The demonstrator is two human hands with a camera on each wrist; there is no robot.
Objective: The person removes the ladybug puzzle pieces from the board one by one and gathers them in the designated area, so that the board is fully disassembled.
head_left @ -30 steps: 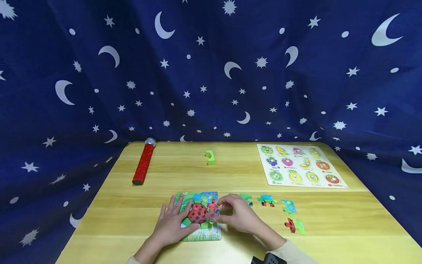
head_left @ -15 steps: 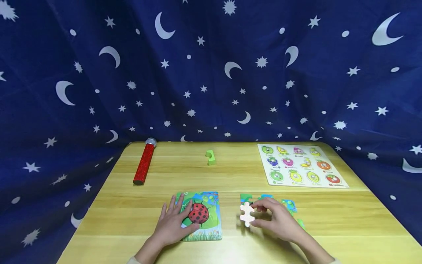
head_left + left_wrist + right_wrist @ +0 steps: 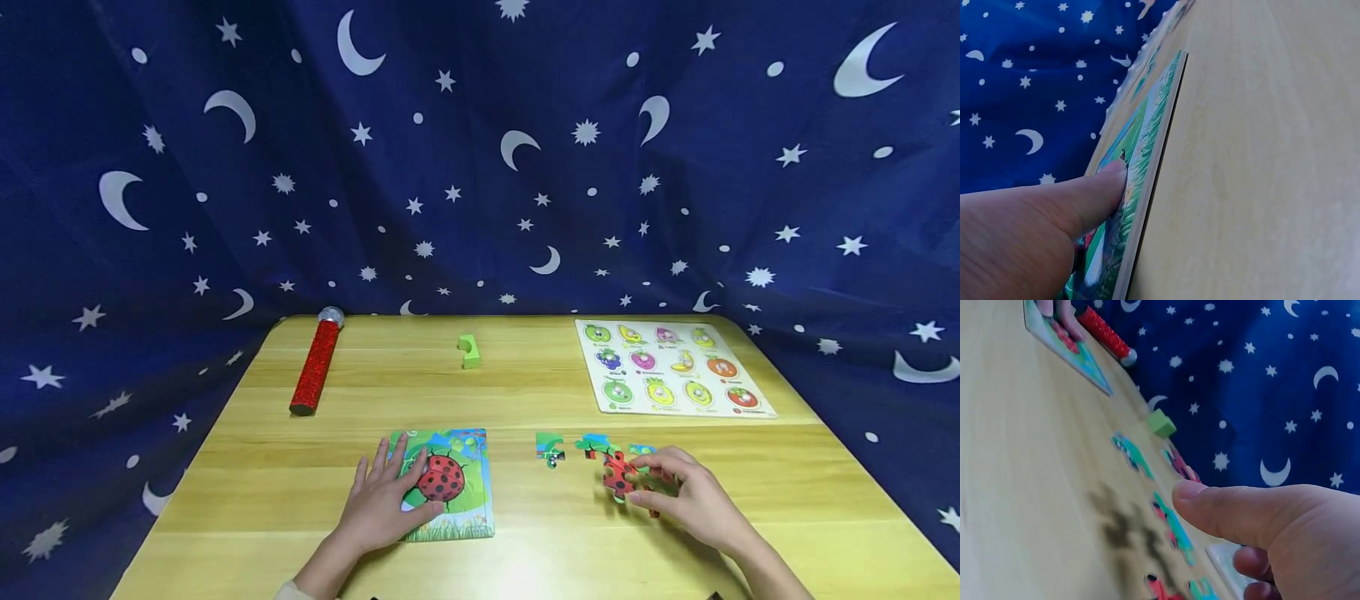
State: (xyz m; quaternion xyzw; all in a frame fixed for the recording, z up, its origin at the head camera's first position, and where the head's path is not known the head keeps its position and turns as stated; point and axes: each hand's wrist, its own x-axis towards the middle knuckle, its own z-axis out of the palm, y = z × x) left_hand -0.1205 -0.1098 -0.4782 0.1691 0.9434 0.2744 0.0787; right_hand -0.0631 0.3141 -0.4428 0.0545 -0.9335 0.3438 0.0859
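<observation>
My left hand [image 3: 378, 512] rests with spread, straight fingers on a square puzzle board [image 3: 476, 500] showing a red ladybug on green leaves. In the left wrist view the thumb [image 3: 1110, 181] lies across the board near its grass-printed edge. Thumb and fingers of my right hand [image 3: 693, 504] pinch a red, black-spotted jigsaw piece [image 3: 618, 477], raised off the table and casting a shadow in the right wrist view. Loose pieces lie around it: a green one [image 3: 551, 447], a green-blue one [image 3: 595, 442], and others partly hidden by the right hand.
A red glittery toy microphone [image 3: 315, 367] lies at the back left. A small green block [image 3: 469, 352] stands at the back middle. A white board with fruit pictures [image 3: 667, 371] lies at the back right. Dark blue star-patterned cloth [image 3: 480, 167] surrounds the wooden table [image 3: 360, 383].
The right hand has carried the red piece away from the board to the right, over the loose pieces, turning it on the way. The left hand stays on the board. The head view has shifted slightly.
</observation>
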